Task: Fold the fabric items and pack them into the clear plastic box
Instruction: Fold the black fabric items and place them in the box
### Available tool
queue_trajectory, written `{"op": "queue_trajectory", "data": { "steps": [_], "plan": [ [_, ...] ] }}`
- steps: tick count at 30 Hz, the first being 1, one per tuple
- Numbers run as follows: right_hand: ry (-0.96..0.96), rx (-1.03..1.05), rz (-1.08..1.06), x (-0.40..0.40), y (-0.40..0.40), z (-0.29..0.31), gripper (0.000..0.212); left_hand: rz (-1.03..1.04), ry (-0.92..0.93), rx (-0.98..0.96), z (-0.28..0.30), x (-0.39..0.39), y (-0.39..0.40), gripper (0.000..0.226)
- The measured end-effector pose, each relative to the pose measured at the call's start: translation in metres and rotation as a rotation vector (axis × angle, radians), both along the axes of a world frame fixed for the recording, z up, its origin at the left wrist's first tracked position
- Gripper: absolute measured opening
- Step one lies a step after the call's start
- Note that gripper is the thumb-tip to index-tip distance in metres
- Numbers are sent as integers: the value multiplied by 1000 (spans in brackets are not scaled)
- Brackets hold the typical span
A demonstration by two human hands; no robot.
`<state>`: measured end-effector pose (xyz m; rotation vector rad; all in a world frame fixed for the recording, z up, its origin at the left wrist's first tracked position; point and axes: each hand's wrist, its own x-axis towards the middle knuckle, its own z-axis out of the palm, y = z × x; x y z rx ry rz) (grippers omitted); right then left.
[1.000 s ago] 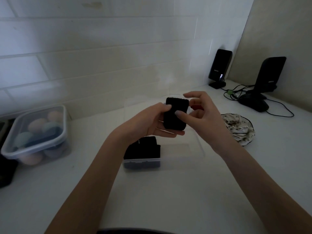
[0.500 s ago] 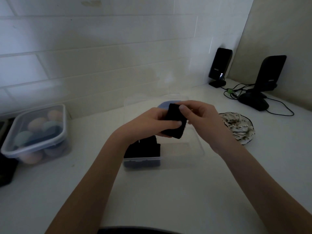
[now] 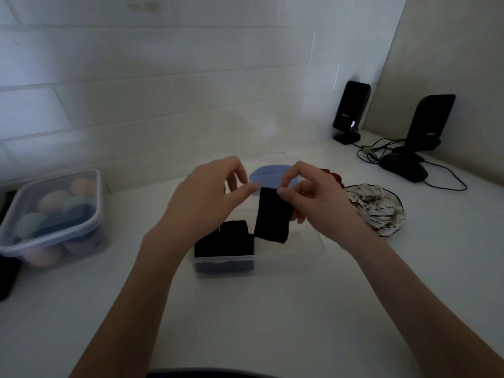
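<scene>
I am pinching the top edge of a black fabric strip [image 3: 272,215] between thumb and forefinger of my right hand [image 3: 317,203], while the fingertips of my left hand [image 3: 207,197] are closing on the strip's upper left corner. The strip is hanging with its long axis near vertical, top tilted slightly left, lower end pointing down into the clear plastic box [image 3: 308,255]. Both forearms are reaching in from the bottom of the view, wrists raised above the box. A folded black fabric piece [image 3: 225,240] is lying in the box's left end. Behind the box, a blue lid [image 3: 268,174] is showing. A patterned cloth [image 3: 376,210] is lying on the white counter [image 3: 272,323] to the right, and a lidded container of pastel sponges [image 3: 51,214] is sitting well apart on the left.
</scene>
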<state>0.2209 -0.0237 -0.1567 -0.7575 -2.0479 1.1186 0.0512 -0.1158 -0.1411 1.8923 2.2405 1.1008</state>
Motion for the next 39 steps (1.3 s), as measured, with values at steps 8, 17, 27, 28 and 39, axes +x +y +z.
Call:
{"op": "queue_trajectory", "data": {
  "steps": [8, 17, 27, 28, 39],
  "plan": [
    [-276, 59, 85, -3, -10, -7, 12, -114, 285, -354, -2, -11, -29, 9],
    [-460, 219, 22, -8, -7, -20, 8, -153, 263, -534, -15, -7, -18, 20],
    [-690, 375, 136, -10, -11, -14, 22, -156, 246, -527, -20, -8, -21, 24],
    [-719, 380, 158, -10, -11, -13, 25, -158, 245, -527, -20, -7, -21, 25],
    [-959, 375, 282, -14, -16, -2, 37, -182, 197, -554, -19, -5, -24, 33]
  ]
}}
